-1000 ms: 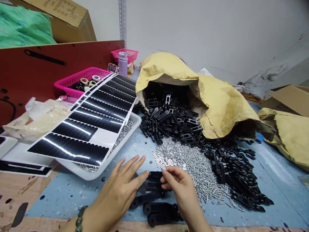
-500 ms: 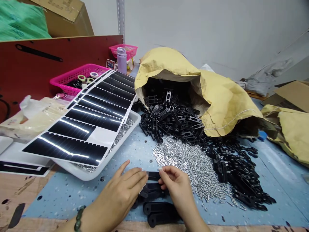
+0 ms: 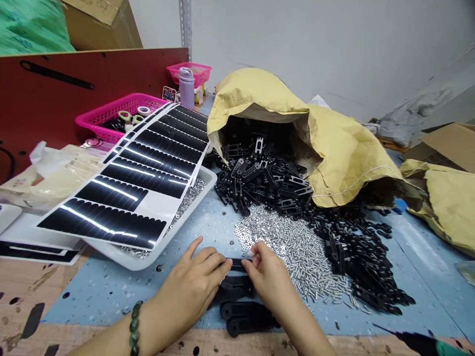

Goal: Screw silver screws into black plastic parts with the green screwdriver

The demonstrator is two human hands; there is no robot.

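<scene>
At front centre of the blue mat, a narrow black part is spanned b/w both hands, just this side of the silvery nut/washer pile. Its R end is pinched by thumb & fingers of the right hand. L end is met by the bunched fingertips of the left hand; whether gripped or only steadied can't be told, as the thumb is hidden. For good handling, both ends should be supported evenly, w/ light pressure & no twist, & the part held low and clear of loose screws and the black pcs just below.

Re writing: marks are seen on the cardboard box, green sack & plastic bag, but none can be read. A small card w/ a printed design is seen; no brand can be made out.
</scene>
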